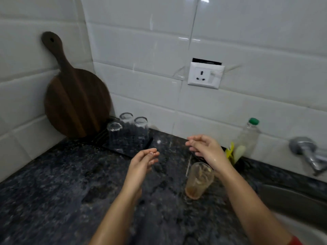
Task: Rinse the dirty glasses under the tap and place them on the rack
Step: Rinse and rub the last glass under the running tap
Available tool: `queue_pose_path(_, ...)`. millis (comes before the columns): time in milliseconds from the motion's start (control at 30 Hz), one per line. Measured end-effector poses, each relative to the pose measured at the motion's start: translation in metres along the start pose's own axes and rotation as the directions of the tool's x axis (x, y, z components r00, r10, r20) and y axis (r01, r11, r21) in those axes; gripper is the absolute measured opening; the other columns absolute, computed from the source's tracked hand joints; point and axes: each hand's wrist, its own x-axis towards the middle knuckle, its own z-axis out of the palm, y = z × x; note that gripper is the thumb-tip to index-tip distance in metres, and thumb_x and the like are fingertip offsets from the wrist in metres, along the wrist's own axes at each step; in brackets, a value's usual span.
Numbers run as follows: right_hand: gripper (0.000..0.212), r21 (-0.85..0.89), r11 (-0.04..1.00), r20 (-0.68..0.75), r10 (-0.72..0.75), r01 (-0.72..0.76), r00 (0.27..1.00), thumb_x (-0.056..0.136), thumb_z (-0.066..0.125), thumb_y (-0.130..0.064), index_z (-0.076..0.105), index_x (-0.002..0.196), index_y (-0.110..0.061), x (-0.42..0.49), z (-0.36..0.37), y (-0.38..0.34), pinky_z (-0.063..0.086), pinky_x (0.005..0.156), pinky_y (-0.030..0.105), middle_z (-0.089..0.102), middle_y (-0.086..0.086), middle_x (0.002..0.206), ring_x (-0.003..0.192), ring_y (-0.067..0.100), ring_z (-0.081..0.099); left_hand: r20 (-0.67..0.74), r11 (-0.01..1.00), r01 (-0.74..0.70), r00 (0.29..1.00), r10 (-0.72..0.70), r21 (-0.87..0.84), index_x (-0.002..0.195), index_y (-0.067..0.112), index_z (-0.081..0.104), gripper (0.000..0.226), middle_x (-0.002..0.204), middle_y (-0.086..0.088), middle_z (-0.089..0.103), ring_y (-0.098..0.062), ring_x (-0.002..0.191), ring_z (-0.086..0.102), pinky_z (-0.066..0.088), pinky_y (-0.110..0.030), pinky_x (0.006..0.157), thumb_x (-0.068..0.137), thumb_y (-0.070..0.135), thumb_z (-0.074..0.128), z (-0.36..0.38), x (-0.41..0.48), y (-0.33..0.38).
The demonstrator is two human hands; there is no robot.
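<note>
Dirty glass (199,181) upright w/ brown dregs (193,192) — 3 glasses (126,128) inverted on rack (134,149).

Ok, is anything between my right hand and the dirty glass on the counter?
Nothing visible. The right hand, fingers loosely curled and empty, hangs just over the brown-stained clear glass tumbler, which stands upright on the dark speckled stone counter.

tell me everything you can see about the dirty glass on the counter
The dirty glass is a clear, glass-looking tumbler narrowing toward its base. It stands upright, mouth up, on the dark speckled counter, left of the sink. Brownish residue sits at the bottom and a cloudy film smears its walls. The wrist of the right hand passes close by its rim; contact cannot be told. Neither it nor the left hand holds the glass.
</note>
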Motion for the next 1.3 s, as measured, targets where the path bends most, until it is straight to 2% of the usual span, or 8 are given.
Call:
queue_pose_path(167, 0.053, -0.186, 0.982, -0.143, -0.067, 0.04, 0.987, 0.078, 0.058, 0.016, 0.054, 0.113, -0.024, -0.055, -0.053, 0.053, 0.041, 0.081, 0.017, 0.06, -0.002, 0.115, 0.11, 0.013, 0.053, 0.131, 0.998, 0.047, 0.99, -0.051, 0.039, 0.107, 0.015, 0.068, 0.018, 0.1, 0.003, 0.075, -0.009, 0.087, 0.069, 0.049, -0.011, 0.063, 0.099, 0.017, 0.051, 0.037, -0.036, -0.026)
queue_pose_path(367, 0.104, -0.228, 0.95, -0.034, 0.21, -0.212, 0.977, 0.06, 0.088, -0.007, 0.028, 0.144, -0.015, -0.06, -0.046, 0.13, 0.034, 0.101, 0.028, 0.043, 0.0, 0.138, 0.13, 0.017, 0.039, 0.144, 0.991, 0.113, 0.982, -0.123, 0.078, 0.112, 0.008, 0.066, 0.021, 0.103, -0.004, 0.073, -0.017, 0.087, 0.063, 0.049, -0.01, 0.059, 0.1, 0.015, 0.051, 0.058, -0.063, -0.046)
queue_pose_path(500, 0.091, -0.049, 0.974, -0.053, 0.22, -0.222, 0.974, 0.057, 0.091, -0.017, 0.041, 0.132, -0.019, -0.05, -0.02, 0.156, 0.044, 0.097, 0.034, 0.054, 0.001, 0.131, 0.12, 0.019, 0.052, 0.117, 0.987, 0.125, 0.984, -0.137, 0.104, 0.113, 0.008, 0.066, 0.021, 0.101, -0.002, 0.073, -0.018, 0.09, 0.064, 0.046, -0.019, 0.068, 0.099, 0.017, 0.051, 0.062, -0.069, -0.049)
queue_pose_path(667, 0.06, 0.024, 0.99, -0.044, 0.139, -0.138, 0.989, 0.068, 0.083, -0.005, 0.049, 0.111, -0.029, -0.045, -0.008, 0.158, 0.052, 0.087, 0.033, 0.065, 0.001, 0.112, 0.106, 0.02, 0.063, 0.054, 0.987, 0.128, 0.989, -0.134, 0.102, 0.111, 0.011, 0.066, 0.02, 0.1, 0.0, 0.073, -0.018, 0.092, 0.066, 0.047, -0.024, 0.076, 0.099, 0.017, 0.052, 0.063, -0.07, -0.053)
queue_pose_path(933, 0.067, -0.043, 0.998, -0.239, -0.058, 0.049, 0.969, 0.059, 0.089, -0.006, 0.05, 0.103, -0.037, -0.094, -0.064, 0.155, 0.043, 0.077, 0.002, 0.06, -0.022, 0.102, 0.091, -0.016, 0.058, 0.0, 0.99, 0.103, 0.995, -0.103, 0.101, 0.108, 0.011, 0.064, 0.017, 0.102, -0.002, 0.071, -0.009, 0.082, 0.065, 0.048, -0.01, 0.058, 0.099, 0.014, 0.05, 0.101, -0.076, -0.078)
queue_pose_path(1033, 0.064, -0.073, 0.995, -0.316, -0.089, 0.069, 0.945, 0.055, 0.091, -0.01, 0.051, 0.097, -0.037, -0.118, -0.114, 0.158, 0.045, 0.075, 0.006, 0.064, -0.016, 0.095, 0.088, -0.014, 0.06, 0.063, 0.986, 0.109, 0.991, -0.117, 0.123, 0.108, 0.009, 0.064, 0.016, 0.103, -0.007, 0.07, -0.011, 0.08, 0.064, 0.047, -0.007, 0.052, 0.099, 0.011, 0.05, 0.144, -0.087, -0.089)
queue_pose_path(1167, 0.06, -0.104, 0.994, -0.385, -0.065, 0.026, 0.92, 0.053, 0.093, -0.019, 0.051, 0.094, -0.033, -0.147, -0.195, 0.169, 0.055, 0.077, 0.027, 0.067, -0.009, 0.093, 0.085, 0.001, 0.066, 0.165, 0.976, 0.071, 0.981, -0.106, 0.206, 0.108, 0.014, 0.065, 0.015, 0.105, -0.002, 0.071, -0.015, 0.09, 0.065, 0.047, -0.019, 0.066, 0.097, 0.016, 0.054, 0.219, -0.106, -0.103)
queue_pose_path(1300, 0.061, -0.141, 0.988, -0.44, -0.008, -0.061, 0.898, 0.048, 0.091, -0.034, 0.053, 0.094, -0.04, -0.171, -0.277, 0.186, 0.058, 0.075, 0.035, 0.07, -0.01, 0.093, 0.084, 0.005, 0.068, 0.237, 0.958, -0.023, 0.97, -0.048, 0.285, 0.114, 0.011, 0.063, 0.018, 0.108, -0.002, 0.069, -0.008, 0.09, 0.064, 0.048, -0.013, 0.07, 0.097, 0.014, 0.057, 0.304, -0.114, -0.119)
